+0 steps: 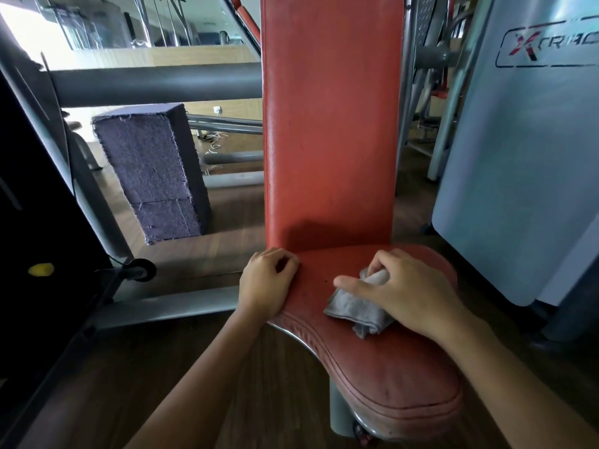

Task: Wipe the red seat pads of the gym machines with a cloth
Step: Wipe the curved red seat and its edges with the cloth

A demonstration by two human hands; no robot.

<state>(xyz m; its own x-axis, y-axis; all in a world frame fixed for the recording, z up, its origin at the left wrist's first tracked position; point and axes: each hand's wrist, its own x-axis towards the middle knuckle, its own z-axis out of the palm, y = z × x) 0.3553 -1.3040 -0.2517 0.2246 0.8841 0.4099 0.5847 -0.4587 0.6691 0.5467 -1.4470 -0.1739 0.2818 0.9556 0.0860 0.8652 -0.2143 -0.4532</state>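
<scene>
Blown-out daylight glares from the glass windows (29, 30) far up-left of the left hand (267, 281), a soft shadow darkens the tall red padded backrest (330, 124) above the right hand (408, 293), and edges bend.

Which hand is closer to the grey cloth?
Right: the right hand grips the cloth on the seat pad; the left hand holds the pad's edge, clear of it.

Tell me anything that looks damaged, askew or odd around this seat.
The purple block on the floor left of the backrest leans askew, its edges frayed with loose threads. Small dark specks dot the seat pad between the left hand and the cloth under the right hand.
</scene>
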